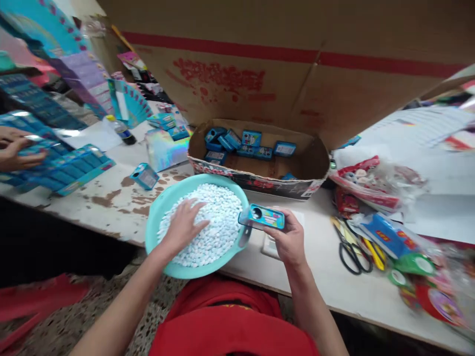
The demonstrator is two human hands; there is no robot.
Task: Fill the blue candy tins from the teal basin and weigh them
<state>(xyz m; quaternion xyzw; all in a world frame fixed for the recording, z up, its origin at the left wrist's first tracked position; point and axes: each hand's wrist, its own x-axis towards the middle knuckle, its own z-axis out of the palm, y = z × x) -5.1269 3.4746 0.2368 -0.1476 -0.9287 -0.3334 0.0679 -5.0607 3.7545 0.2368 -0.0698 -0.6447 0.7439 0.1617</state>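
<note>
Head view. Left hand (183,225): open, palm down on white pellets (218,207) in teal basin (156,217) at worktop (319,277) edge. Right hand (287,237): gripping small blue box (262,217), just right of basin. Behind: carton tray (315,165) holding blue boxes. Right: scissors (351,249). Far left: another person's hand (15,151).

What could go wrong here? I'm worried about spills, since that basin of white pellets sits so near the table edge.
1. The teal basin overhangs the table edge; the left hand pressing into the white pellets might tip it.
2. The small blue box is in the right hand with its open flap over the basin rim; pellets could miss it and scatter.
3. The scissors lie close beside the right hand.
</note>
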